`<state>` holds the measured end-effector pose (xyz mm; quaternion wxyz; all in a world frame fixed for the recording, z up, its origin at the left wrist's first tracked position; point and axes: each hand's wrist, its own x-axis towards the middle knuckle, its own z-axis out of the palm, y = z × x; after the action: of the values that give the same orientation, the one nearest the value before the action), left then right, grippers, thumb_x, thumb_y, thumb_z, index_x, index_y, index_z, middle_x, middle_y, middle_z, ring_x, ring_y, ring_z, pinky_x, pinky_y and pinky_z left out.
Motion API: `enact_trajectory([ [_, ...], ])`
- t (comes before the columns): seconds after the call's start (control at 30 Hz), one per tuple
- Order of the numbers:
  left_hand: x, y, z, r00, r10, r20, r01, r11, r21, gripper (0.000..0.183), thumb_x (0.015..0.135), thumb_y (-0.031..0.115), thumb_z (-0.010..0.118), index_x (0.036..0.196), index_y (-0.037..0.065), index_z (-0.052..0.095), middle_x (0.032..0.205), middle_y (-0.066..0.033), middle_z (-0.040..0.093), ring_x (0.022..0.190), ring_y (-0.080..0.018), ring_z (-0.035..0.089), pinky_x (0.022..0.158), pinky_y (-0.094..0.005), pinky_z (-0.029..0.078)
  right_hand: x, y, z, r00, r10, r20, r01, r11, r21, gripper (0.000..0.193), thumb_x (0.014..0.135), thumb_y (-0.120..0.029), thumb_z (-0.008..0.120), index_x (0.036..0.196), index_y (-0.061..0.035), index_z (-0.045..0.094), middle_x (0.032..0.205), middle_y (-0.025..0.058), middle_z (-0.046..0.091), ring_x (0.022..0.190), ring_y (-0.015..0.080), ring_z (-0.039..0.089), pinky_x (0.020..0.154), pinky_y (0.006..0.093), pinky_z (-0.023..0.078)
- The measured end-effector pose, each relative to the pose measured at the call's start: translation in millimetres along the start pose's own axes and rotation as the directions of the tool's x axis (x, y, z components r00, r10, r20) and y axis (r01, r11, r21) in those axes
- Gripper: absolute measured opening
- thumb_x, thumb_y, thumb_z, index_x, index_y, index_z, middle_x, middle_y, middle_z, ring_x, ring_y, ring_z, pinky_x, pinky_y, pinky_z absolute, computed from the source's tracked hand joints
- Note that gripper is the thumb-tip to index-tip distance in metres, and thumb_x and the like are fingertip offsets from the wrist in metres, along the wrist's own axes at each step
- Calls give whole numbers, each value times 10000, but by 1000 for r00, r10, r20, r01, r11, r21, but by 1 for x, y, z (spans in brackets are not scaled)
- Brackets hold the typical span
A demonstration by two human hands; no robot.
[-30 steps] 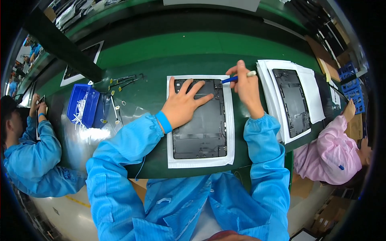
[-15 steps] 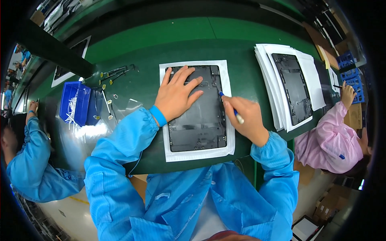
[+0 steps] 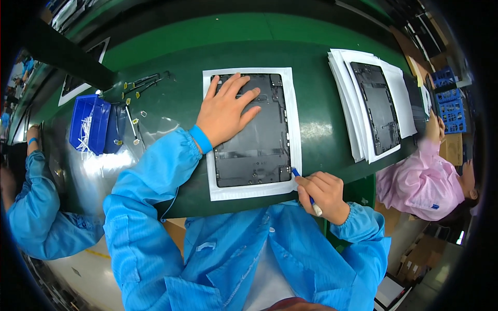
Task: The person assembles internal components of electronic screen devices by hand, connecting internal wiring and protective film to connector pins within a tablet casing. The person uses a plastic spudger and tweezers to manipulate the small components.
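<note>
A black tablet housing [image 3: 251, 140] lies on a white padded sheet [image 3: 244, 193] in front of me, inner side up. My left hand [image 3: 225, 111] rests flat on its upper left part, fingers spread, with a blue band on the wrist. My right hand [image 3: 324, 194] is closed round a blue pen-like tool [image 3: 313, 202] with a white end. The tool's blue tip is by the housing's lower right corner, over the sheet's edge; whether it touches is too small to tell.
Left on the green table [image 3: 181, 78] stand a blue bin [image 3: 97, 127] of white sticks and several small cables [image 3: 136, 122]. At right, another tablet housing [image 3: 376, 109] tops a stack of white sheets [image 3: 345, 103]. People in blue [image 3: 46, 223] and pink [image 3: 415, 176] sit on either side.
My right hand has moved down along the housing's right edge with the tool, from its upper part to the lower right corner. My left hand stays on the housing.
</note>
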<state>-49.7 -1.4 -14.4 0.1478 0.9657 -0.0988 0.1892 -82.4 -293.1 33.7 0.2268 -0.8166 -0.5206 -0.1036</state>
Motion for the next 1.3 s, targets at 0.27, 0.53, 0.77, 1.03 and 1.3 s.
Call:
enact_trajectory([
  [0.27,2,-1,1,1000,2,1,-2,1000,-10,366,908,375,604,1213,174,611,1354,-99,494,1322,-322,412,1117,-555,251,20,10,-4,988,105,-111,-82,977,195,84,747,-12,663,673,-42,636,566,76,541,454,213,525,425,336,389],
  [0.53,1,1,2,1000,7,-14,-7,1000,14,358,910,389,587,1194,173,621,1326,-101,518,1319,-308,417,1099,-554,273,66,47,21,928,350,-130,-287,892,348,51,849,-42,656,832,6,658,714,133,637,575,279,621,501,331,461],
  [0.77,3,4,-1,1000,-1,2,1,1000,14,357,908,389,588,1193,177,622,1323,-101,521,1315,-307,418,1099,-550,276,14,16,11,985,164,-51,-149,963,223,55,755,5,686,772,-8,635,702,104,630,562,245,626,488,340,476],
  [1.03,1,-4,-3,1000,9,11,-9,1000,2,344,925,298,596,1237,153,598,1342,-113,505,1295,-333,438,1106,-514,301,3,2,-19,992,-44,-121,93,895,436,97,700,50,614,787,25,648,612,116,606,478,214,591,453,308,465],
  [1.3,18,-70,-47,974,-167,152,223,815,-534,338,867,40,622,1204,74,617,1184,-77,595,1088,-196,567,935,-317,456,116,-2,36,892,453,-10,-319,643,696,113,901,-112,619,854,-13,647,656,123,623,557,206,622,515,306,455],
])
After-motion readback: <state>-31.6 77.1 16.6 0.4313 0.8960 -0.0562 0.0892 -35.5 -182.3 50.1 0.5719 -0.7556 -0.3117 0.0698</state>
